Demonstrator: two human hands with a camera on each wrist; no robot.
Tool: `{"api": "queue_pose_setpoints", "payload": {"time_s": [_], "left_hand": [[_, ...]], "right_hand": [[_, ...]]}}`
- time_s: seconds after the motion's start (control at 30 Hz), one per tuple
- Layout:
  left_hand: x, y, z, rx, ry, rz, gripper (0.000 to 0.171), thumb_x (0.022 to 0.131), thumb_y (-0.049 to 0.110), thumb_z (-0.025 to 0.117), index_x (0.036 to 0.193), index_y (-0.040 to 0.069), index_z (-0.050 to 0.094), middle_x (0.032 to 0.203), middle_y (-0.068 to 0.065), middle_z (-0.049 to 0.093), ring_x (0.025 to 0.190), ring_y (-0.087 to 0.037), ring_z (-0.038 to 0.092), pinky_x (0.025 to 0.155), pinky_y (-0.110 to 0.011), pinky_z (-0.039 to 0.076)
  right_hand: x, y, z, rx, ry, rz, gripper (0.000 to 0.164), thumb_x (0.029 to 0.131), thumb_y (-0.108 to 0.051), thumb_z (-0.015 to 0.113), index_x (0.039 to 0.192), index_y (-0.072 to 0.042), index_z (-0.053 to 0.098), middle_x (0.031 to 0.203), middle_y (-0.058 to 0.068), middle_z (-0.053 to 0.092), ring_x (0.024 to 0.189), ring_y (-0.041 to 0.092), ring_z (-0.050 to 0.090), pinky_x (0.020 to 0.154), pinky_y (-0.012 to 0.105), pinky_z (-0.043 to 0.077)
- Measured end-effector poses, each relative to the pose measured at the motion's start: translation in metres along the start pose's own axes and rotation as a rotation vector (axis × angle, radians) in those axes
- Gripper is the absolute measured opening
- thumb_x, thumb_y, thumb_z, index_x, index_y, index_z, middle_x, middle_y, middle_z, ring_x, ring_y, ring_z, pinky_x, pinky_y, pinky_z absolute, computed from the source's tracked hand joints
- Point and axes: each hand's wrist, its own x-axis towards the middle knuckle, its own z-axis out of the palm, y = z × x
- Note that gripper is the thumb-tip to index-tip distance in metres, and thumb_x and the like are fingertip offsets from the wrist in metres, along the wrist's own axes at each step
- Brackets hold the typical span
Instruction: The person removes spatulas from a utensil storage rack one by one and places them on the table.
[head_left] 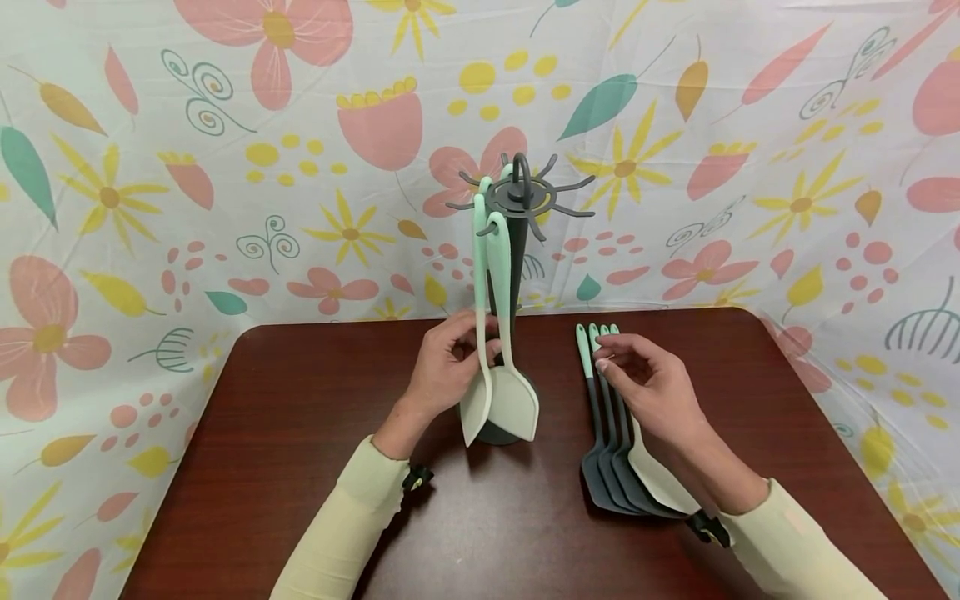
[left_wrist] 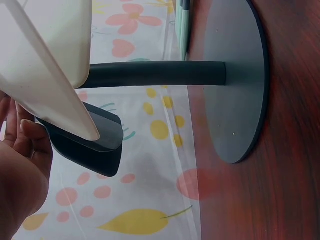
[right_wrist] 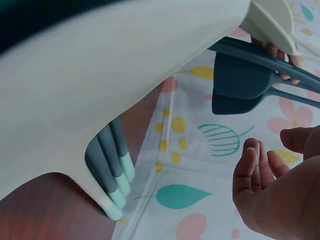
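A dark utensil stand (head_left: 522, 200) with a ring of curved hooks holds two cream spatulas (head_left: 512, 404) with mint handles. Dark spatulas (right_wrist: 240, 82) hang on its far side. My left hand (head_left: 446, 362) reaches behind the cream blades, and its fingers (right_wrist: 295, 80) curl at the neck of a dark spatula beside the pole (left_wrist: 160, 74); the cream blades partly hide this grip. My right hand (head_left: 656, 387) hovers over the handles of a row of utensils, fingers loosely bent and holding nothing. Nearest it lies a cream spatula (head_left: 652, 475), beside several dark spatulas (head_left: 600, 483).
The brown table (head_left: 300, 467) carries the stand's round dark base (left_wrist: 235, 100) near its middle. Behind the table hangs a white cloth (head_left: 360, 308) printed with flowers and leaves, close past the stand. The row of utensils lies to the right of the stand.
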Motion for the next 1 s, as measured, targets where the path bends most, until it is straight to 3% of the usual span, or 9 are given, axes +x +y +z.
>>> {"api": "queue_pose_setpoints", "payload": {"time_s": [0.33, 0.5, 1.0], "left_hand": [[0.000, 0.000, 0.000, -0.006, 0.013, 0.004, 0.024, 0.098, -0.001, 0.074, 0.121, 0.006, 0.075, 0.096, -0.008, 0.067, 0.068, -0.015, 0.066, 0.056, -0.030, 0.049], [0.000, 0.000, 0.000, -0.012, 0.007, 0.002, 0.024, 0.098, 0.000, 0.074, 0.121, 0.007, 0.075, 0.096, -0.009, 0.067, 0.068, -0.015, 0.066, 0.055, -0.030, 0.048], [-0.001, -0.001, 0.000, -0.016, 0.004, 0.015, 0.025, 0.098, 0.000, 0.075, 0.121, 0.007, 0.075, 0.099, -0.008, 0.067, 0.068, -0.015, 0.066, 0.057, -0.031, 0.049]], "right_hand": [[0.010, -0.009, 0.009, 0.065, 0.023, -0.058, 0.033, 0.099, 0.004, 0.071, 0.131, -0.006, 0.072, 0.107, 0.014, 0.076, 0.086, 0.013, 0.071, 0.067, 0.019, 0.052], [0.012, -0.013, 0.013, 0.094, -0.007, -0.064, 0.034, 0.100, 0.002, 0.071, 0.131, -0.012, 0.072, 0.108, 0.015, 0.075, 0.090, 0.014, 0.072, 0.067, 0.021, 0.051], [0.015, -0.029, 0.015, 0.095, -0.020, -0.063, 0.035, 0.099, 0.002, 0.073, 0.130, -0.014, 0.073, 0.108, 0.007, 0.076, 0.090, 0.014, 0.073, 0.066, 0.024, 0.053]]}}
